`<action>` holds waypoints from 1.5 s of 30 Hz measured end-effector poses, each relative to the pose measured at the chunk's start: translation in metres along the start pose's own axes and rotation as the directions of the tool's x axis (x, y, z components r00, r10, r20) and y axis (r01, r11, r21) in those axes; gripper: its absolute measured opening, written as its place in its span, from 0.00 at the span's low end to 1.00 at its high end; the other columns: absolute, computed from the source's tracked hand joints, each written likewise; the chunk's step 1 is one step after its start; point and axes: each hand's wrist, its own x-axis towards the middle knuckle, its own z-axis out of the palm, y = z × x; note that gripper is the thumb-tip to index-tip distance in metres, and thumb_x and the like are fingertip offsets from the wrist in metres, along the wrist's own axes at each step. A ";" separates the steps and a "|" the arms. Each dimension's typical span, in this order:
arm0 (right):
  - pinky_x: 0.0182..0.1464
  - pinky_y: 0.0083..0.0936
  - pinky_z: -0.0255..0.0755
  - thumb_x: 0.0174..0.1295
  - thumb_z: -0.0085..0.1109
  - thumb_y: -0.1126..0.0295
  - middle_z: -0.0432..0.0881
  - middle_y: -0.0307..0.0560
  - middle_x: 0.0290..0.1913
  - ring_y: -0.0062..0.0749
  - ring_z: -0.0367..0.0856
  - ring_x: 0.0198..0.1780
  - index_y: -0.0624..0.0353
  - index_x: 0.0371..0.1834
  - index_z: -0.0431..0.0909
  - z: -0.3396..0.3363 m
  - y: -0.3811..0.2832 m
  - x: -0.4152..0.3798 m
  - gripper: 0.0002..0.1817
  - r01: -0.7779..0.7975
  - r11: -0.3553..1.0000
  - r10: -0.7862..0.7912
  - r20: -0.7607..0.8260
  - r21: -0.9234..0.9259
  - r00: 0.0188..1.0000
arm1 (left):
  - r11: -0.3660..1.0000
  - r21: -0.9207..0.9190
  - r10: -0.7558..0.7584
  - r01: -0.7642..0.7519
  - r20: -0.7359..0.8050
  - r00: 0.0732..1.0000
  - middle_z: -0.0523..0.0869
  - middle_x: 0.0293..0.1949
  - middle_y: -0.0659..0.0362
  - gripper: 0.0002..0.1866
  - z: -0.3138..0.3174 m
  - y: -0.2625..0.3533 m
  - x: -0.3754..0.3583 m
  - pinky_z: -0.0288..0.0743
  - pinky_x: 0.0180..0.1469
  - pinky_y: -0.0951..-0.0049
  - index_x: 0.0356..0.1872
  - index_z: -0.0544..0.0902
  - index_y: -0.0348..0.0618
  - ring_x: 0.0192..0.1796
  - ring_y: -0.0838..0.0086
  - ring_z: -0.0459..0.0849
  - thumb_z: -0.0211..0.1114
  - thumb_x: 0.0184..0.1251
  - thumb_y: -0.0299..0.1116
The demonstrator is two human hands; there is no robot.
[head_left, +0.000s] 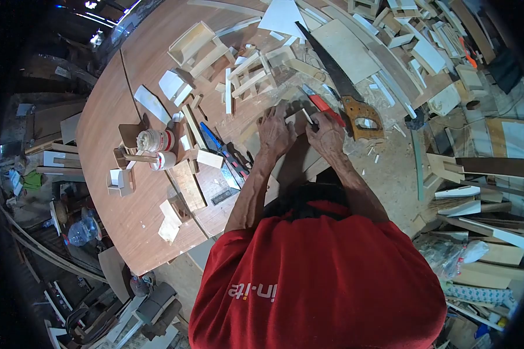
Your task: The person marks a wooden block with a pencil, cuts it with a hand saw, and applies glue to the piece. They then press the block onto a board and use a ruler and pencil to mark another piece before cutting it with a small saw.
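My left hand (275, 129) presses bent fingers onto a light piece of wood (298, 121) at the table edge in front of me. Opposite it, my right hand (327, 135) is closed, and a thin pale stick (307, 116) with a dark end stands up between its fingers. I cannot make out exactly what the stick is. Just beyond my right hand lies a red-handled tool (325, 108). A handsaw (364, 118) with a wooden handle rests to the right of it, its dark blade pointing away.
Small wooden frames (253, 78) and an open wooden box (192, 43) stand farther back. Two white jars (155, 141), a blue-and-black tool (212, 138) and offcuts lie left of my arm. Wood scraps (428, 55) pile up at the far right.
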 end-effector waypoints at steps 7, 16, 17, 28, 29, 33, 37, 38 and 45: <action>0.37 0.42 0.77 0.49 0.67 0.66 0.81 0.50 0.36 0.47 0.83 0.37 0.53 0.38 0.78 0.008 0.005 -0.001 0.14 0.021 0.997 -0.022 -0.016 -0.079 1.000 | 0.995 -0.046 0.095 -0.088 0.203 0.975 0.75 0.62 0.47 0.39 -0.001 0.012 -0.008 0.53 0.70 0.41 0.68 0.61 0.43 0.65 0.49 0.71 0.65 0.51 0.27; 0.37 0.41 0.77 0.47 0.67 0.67 0.81 0.50 0.33 0.48 0.83 0.36 0.54 0.35 0.79 0.000 -0.008 0.006 0.12 -0.003 0.998 0.003 -0.004 -0.061 1.000 | 0.999 -0.041 0.044 -0.035 0.261 0.964 0.75 0.62 0.46 0.46 0.004 0.011 -0.005 0.49 0.72 0.41 0.71 0.53 0.39 0.67 0.48 0.69 0.66 0.49 0.28; 0.38 0.40 0.76 0.47 0.66 0.68 0.81 0.49 0.32 0.48 0.82 0.36 0.53 0.35 0.80 0.001 -0.006 0.006 0.12 0.000 0.999 0.000 -0.014 -0.051 1.000 | 0.999 -0.030 0.051 -0.045 0.250 0.967 0.75 0.61 0.46 0.46 0.005 0.011 -0.005 0.49 0.72 0.41 0.71 0.53 0.38 0.67 0.49 0.69 0.66 0.50 0.27; 0.41 0.36 0.78 0.48 0.67 0.66 0.83 0.48 0.38 0.43 0.84 0.39 0.55 0.37 0.80 -0.007 -0.005 -0.009 0.13 -0.097 0.994 0.095 0.046 0.046 0.994 | 0.979 -0.183 0.119 -0.085 0.181 0.976 0.77 0.60 0.48 0.45 0.007 0.008 -0.002 0.53 0.70 0.42 0.72 0.52 0.40 0.64 0.47 0.72 0.67 0.52 0.29; 0.42 0.35 0.78 0.48 0.67 0.66 0.83 0.47 0.37 0.42 0.84 0.39 0.56 0.38 0.80 -0.006 -0.003 -0.011 0.14 -0.075 0.995 0.073 0.035 0.068 0.997 | 0.979 -0.190 0.106 -0.070 0.185 0.977 0.77 0.60 0.49 0.45 0.007 0.009 -0.001 0.53 0.70 0.42 0.71 0.52 0.39 0.64 0.47 0.73 0.67 0.53 0.29; 0.41 0.34 0.78 0.48 0.67 0.67 0.83 0.47 0.37 0.43 0.84 0.39 0.55 0.40 0.81 -0.004 -0.001 -0.012 0.14 -0.049 0.997 0.049 0.013 0.060 0.999 | 0.984 -0.167 0.097 -0.060 0.223 0.970 0.76 0.63 0.51 0.45 0.008 0.009 -0.001 0.50 0.71 0.42 0.73 0.51 0.40 0.65 0.49 0.72 0.65 0.55 0.29; 0.40 0.35 0.78 0.49 0.66 0.66 0.83 0.47 0.37 0.43 0.84 0.38 0.54 0.41 0.82 -0.004 0.000 -0.012 0.14 0.040 0.999 -0.040 0.002 -0.025 0.999 | 0.964 -0.262 0.104 -0.047 0.206 0.973 0.77 0.61 0.50 0.45 0.012 0.004 -0.001 0.50 0.71 0.43 0.73 0.51 0.40 0.63 0.49 0.74 0.64 0.53 0.27; 0.39 0.36 0.78 0.49 0.66 0.65 0.83 0.48 0.37 0.43 0.84 0.38 0.54 0.40 0.82 -0.003 -0.001 -0.012 0.14 0.042 0.997 -0.042 0.001 -0.065 0.999 | 0.963 -0.266 0.107 -0.050 0.204 0.973 0.77 0.61 0.49 0.45 0.013 0.003 0.000 0.50 0.71 0.43 0.73 0.51 0.40 0.62 0.48 0.75 0.64 0.52 0.26; 0.37 0.39 0.78 0.56 0.61 0.66 0.82 0.48 0.36 0.44 0.84 0.36 0.55 0.38 0.82 -0.001 0.003 -0.013 0.09 0.073 0.991 -0.075 -0.015 -0.112 0.997 | 0.969 -0.229 0.138 -0.092 0.194 0.971 0.76 0.61 0.47 0.47 0.010 0.003 0.000 0.57 0.69 0.49 0.72 0.51 0.38 0.61 0.47 0.75 0.65 0.48 0.26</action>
